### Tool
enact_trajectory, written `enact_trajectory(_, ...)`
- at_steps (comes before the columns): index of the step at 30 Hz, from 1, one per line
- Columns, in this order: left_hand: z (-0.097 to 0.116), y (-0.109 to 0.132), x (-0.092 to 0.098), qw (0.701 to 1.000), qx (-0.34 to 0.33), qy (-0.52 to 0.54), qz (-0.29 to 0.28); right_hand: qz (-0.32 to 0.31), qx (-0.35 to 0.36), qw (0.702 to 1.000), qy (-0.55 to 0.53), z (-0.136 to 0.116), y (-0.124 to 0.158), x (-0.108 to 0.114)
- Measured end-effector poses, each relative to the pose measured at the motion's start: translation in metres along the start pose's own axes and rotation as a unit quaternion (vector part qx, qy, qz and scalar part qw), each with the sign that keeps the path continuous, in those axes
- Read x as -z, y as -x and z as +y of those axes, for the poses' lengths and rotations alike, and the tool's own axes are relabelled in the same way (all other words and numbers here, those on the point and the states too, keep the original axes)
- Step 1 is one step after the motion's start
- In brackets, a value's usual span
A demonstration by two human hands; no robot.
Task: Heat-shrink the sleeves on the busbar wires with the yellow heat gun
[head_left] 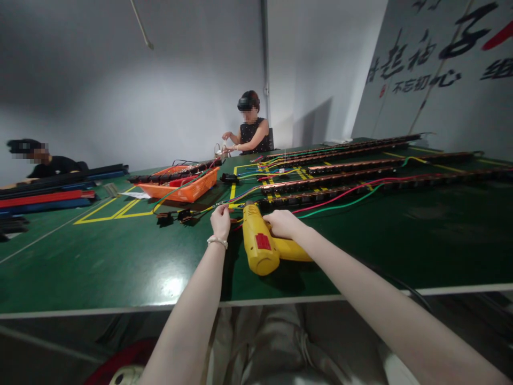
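The left hand (220, 222) stretches forward, pinching thin multicoloured wires (247, 192). The right hand (280, 222) curls beside the yellow plastic heat gun (259, 243) on the green surface (132, 267); its hidden grip cannot be told.

1 head cam, my own, aimed forward and down across the green table (128, 267).
Sits above the table's near edge: my lap (276, 342) at frame bottom, my left hand (220, 221) and right hand (284, 223) close, about mid-frame; 2 co-workers (256, 133) farther off, 1 across, 1 far left; wide view runs up to the wall (180, 64) behind them.
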State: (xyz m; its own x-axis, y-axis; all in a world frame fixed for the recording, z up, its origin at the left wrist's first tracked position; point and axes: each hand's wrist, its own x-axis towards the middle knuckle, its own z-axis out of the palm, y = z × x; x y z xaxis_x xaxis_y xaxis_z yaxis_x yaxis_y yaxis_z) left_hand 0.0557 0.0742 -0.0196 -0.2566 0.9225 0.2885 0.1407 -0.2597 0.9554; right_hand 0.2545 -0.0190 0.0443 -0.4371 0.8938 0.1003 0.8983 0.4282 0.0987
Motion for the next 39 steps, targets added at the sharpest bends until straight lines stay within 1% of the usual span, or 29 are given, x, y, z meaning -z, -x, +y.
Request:
enact_trajectory(5, 0.002, 0.002, 0.002, 1.0, -0.012, -0.012, -0.001, -0.021, -0.011, 1.0, 0.004, 0.003, 0.002, -0.001)
enact_trajectory(9, 0.002, 0.0, 0.0, 0.999, -0.044, -0.015, 0.015, -0.046, -0.029, 0.999, 0.001, 0.002, 0.002, 0.001)
enact_trajectory(11, 0.002, -0.002, -0.002, 0.998, -0.049, 0.004, 0.03, -0.046, -0.037, 0.998, 0.001, 0.001, 0.002, 0.001)
enact_trajectory(15, 0.003, -0.003, -0.006, 0.996, -0.024, 0.064, 0.055, -0.042, -0.03, 0.999, 0.009, -0.001, 0.005, 0.003)
enact_trajectory(20, 0.006, -0.002, -0.008, 0.994, -0.035, 0.092, 0.053, -0.03, -0.005, 0.999, 0.024, -0.009, 0.01, 0.007)
enact_trajectory(24, 0.005, -0.001, -0.006, 0.995, -0.038, 0.073, 0.057, -0.029, 0.015, 0.999, 0.026, -0.022, 0.009, 0.013)
enact_trajectory(27, 0.002, -0.003, -0.003, 0.997, -0.042, 0.029, 0.06, -0.026, 0.03, 0.999, 0.024, -0.036, 0.002, 0.015)
enact_trajectory(30, 0.0, -0.006, 0.001, 0.998, -0.026, 0.002, 0.061, -0.021, 0.04, 0.999, 0.024, -0.047, -0.005, 0.014)
enact_trajectory(34, 0.001, -0.009, 0.004, 0.999, -0.009, -0.002, 0.048, -0.011, 0.051, 0.998, 0.03, -0.048, -0.009, 0.012)
enact_trajectory(39, 0.01, -0.002, 0.004, 0.999, -0.009, -0.019, 0.047, -0.008, 0.05, 0.998, 0.029, -0.042, -0.01, 0.007)
